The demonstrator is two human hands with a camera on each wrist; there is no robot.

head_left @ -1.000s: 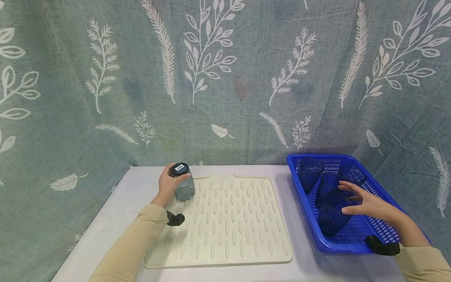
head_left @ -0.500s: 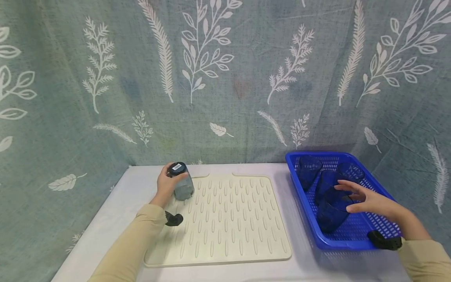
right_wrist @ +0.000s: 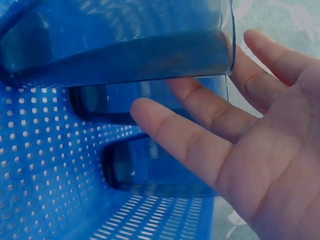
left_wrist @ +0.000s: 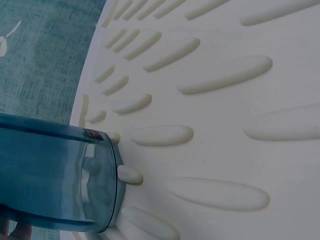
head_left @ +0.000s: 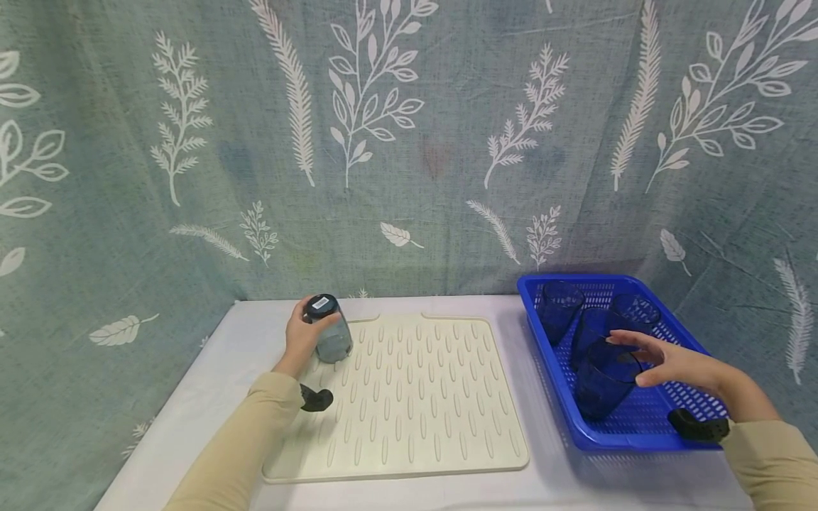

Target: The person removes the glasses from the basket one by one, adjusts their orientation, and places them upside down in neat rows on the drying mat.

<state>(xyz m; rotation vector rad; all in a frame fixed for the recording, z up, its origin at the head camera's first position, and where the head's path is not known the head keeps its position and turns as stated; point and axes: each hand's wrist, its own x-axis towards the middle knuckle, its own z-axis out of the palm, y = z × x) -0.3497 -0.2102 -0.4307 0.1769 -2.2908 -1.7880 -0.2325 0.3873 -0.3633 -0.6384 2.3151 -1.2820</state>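
My left hand (head_left: pixel 302 339) grips a blue-tinted drinking glass (head_left: pixel 335 342) with thumb and fingers around its upper part. It is upside down, slightly tilted, its dark base with a white label on top. Seen from the left wrist, the lower end of that glass (left_wrist: pixel 55 170) is right at the ridges of a cream draining mat (head_left: pixel 409 419). My right hand (head_left: pixel 680 367) hovers at the rim of a blue glass (head_left: pixel 601 390) leaning in the blue basket (head_left: pixel 578 434). In the right wrist view, its spread, slightly bent fingers (right_wrist: pixel 195 145) overlap the glasses, one fingertip passing behind the nearest glass (right_wrist: pixel 125 47).
Several more blue glasses (head_left: pixel 561 309) stand in the back of the perforated basket. Both mat and basket lie on a white-covered table (head_left: pixel 192 426). A green leaf-patterned cloth (head_left: pixel 409 156) hangs behind the table and at its sides.
My right hand has shifted slightly, its thumb moving a little right of the front glass's rim. The left hand and its glass stay in place. The head view has tilted slightly.
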